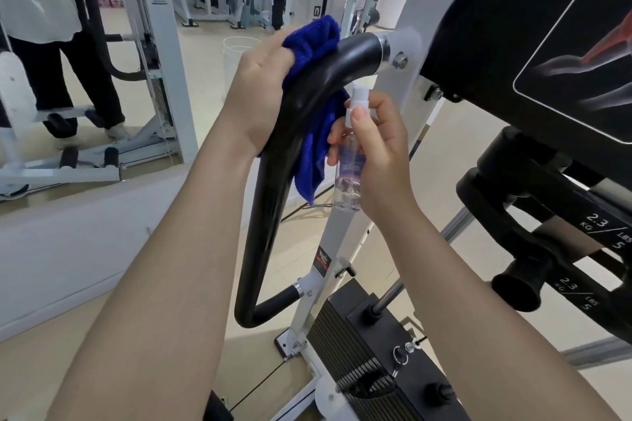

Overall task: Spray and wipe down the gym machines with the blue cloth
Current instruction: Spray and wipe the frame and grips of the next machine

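Both hands are busy: the left hand (260, 85) has its fingers curled on the blue cloth (313, 44), pressing it around the black handle bar (273, 188); the right hand (372, 150) grips the spray bottle (349, 174), index finger (359, 114) on its nozzle.

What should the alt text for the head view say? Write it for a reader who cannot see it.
A person's left hand presses a blue cloth around a black curved handle bar of a gym machine, while the right hand holds a small clear spray bottle beside it.
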Available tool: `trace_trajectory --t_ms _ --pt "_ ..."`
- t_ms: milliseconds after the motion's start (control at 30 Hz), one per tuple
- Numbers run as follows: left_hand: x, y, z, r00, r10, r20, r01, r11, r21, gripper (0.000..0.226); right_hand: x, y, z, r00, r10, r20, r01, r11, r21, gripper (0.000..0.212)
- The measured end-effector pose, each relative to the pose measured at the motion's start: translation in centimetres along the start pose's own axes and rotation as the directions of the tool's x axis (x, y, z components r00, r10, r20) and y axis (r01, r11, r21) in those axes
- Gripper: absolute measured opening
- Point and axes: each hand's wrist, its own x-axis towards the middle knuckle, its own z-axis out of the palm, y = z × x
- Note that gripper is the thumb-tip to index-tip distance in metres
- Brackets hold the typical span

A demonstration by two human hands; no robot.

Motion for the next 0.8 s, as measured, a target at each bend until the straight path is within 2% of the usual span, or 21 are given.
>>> trace_trajectory --t_ms 133,333,433,533,667,733,800 --pt "-1.9 -0.7 0.0 0.996 0.043 -0.081 -0.043 0.999 0.003 0.027 -0.3 0.1 0.0 1.000 -0.012 0.005 0.013 1.000 -0.021 0.010" --pt "-3.6 -2.1 -0.2 0.975 0.106 -0.198 -0.105 0.994 0.017 0.030 -1.1 0.6 0.7 1.000 -0.011 0.023 0.012 0.998 -0.060 0.010" --pt "-6.0 -4.4 -0.8 0.952 0.054 -0.300 -0.047 0.998 0.031 0.023 -1.7 0.5 0.9 0.997 -0.042 0.065 0.050 0.992 -0.114 0.011" --pt "-8.5 -7.2 -1.0 0.937 -0.010 -0.350 0.054 0.992 0.116 0.020 -2.2 0.7 1.1 0.997 -0.041 0.069 0.051 0.989 -0.140 0.011" --pt "-10.1 -8.3 -0.5 0.920 0.096 -0.379 0.022 0.955 0.295 0.017 -3.1 1.6 1.9 0.998 0.006 0.059 0.003 0.987 -0.158 0.010" --pt "-11.2 -9.3 -0.7 0.907 0.163 -0.389 -0.006 0.927 0.376 0.028 -3.5 2.0 2.2 0.997 0.022 0.076 -0.009 0.986 -0.165 0.010" --pt "-12.3 -9.9 -1.0 0.907 0.134 -0.400 0.033 0.923 0.382 0.034 -3.6 2.1 2.3 0.997 0.029 0.072 -0.015 0.982 -0.189 0.011"
